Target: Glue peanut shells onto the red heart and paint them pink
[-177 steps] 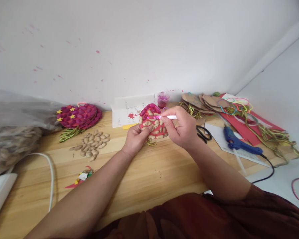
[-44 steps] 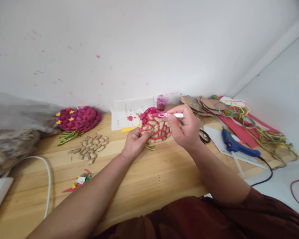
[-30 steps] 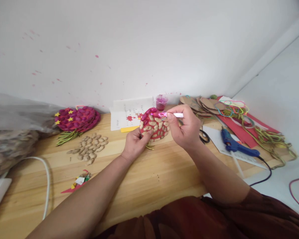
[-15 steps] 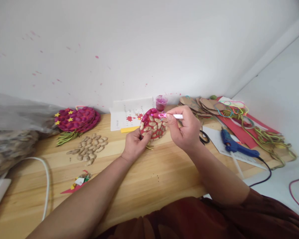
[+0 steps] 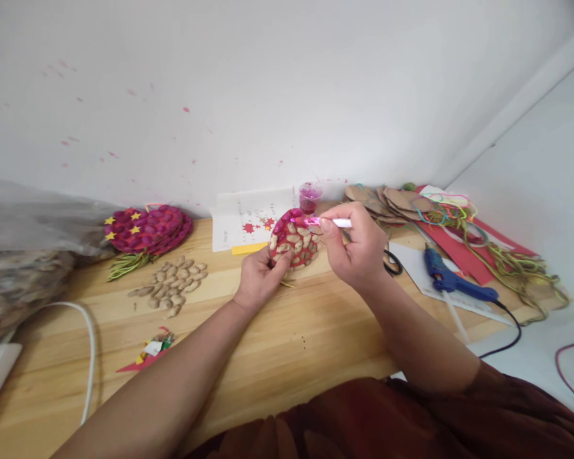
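My left hand (image 5: 258,277) grips the lower edge of a round red disc (image 5: 294,241) covered with peanut shells, held tilted above the wooden table (image 5: 277,338). Some shells at its top are painted pink. My right hand (image 5: 358,252) is closed on a thin white paintbrush (image 5: 332,223) whose pink tip touches the disc's upper edge. A small cup of pink paint (image 5: 310,196) stands just behind the disc by the wall.
Loose peanut shells (image 5: 172,287) lie left of centre, painted discs with yellow stars (image 5: 148,226) behind them. A clear bag of peanuts (image 5: 19,268) fills the far left. White paper (image 5: 243,220), scissors (image 5: 392,261), a blue glue gun (image 5: 454,280), cardboard rounds (image 5: 387,201) and coloured cords (image 5: 507,261) lie right.
The disc has turned a little in my left hand and the brush tip has shifted along its upper edge. More top shells are pink than 5.9 s ago.
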`<state>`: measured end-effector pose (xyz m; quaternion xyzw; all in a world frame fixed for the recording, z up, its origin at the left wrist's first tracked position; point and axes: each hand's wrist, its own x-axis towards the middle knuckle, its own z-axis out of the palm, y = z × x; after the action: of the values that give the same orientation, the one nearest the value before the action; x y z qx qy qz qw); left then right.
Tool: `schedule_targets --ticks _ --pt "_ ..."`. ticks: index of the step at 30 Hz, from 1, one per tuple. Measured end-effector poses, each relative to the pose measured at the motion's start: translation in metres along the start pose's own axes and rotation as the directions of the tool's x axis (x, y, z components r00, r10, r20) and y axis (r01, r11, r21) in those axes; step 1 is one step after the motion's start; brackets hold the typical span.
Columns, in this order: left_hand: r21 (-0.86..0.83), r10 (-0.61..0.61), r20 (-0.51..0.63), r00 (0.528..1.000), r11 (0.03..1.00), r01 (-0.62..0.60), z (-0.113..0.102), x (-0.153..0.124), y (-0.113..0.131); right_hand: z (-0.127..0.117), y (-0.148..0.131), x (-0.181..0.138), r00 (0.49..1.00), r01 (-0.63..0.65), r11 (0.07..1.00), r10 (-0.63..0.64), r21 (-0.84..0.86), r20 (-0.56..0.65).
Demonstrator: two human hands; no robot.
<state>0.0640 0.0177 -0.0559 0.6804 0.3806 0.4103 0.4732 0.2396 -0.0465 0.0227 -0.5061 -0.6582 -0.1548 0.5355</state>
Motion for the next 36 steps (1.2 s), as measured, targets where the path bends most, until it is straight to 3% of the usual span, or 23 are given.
schedule_targets --ticks 25,33,36 --pt "-0.087 -0.003 0.013 1.000 0.996 0.004 -0.0004 0.0015 -0.0041 -0.0002 0.0021 -0.0002 0.999 -0.033 0.999 0.033 0.006 0.015" --pt "-0.229 -0.088 0.009 0.996 0.970 0.088 -0.0004 0.0040 -0.0050 0.0014 0.0014 -0.0009 0.998 -0.009 1.000 0.009 0.005 0.063" --pt "-0.252 -0.092 0.040 0.995 0.963 0.099 -0.0004 0.0037 -0.0044 0.0012 0.0010 -0.0009 1.000 -0.024 1.000 0.024 0.013 0.020"
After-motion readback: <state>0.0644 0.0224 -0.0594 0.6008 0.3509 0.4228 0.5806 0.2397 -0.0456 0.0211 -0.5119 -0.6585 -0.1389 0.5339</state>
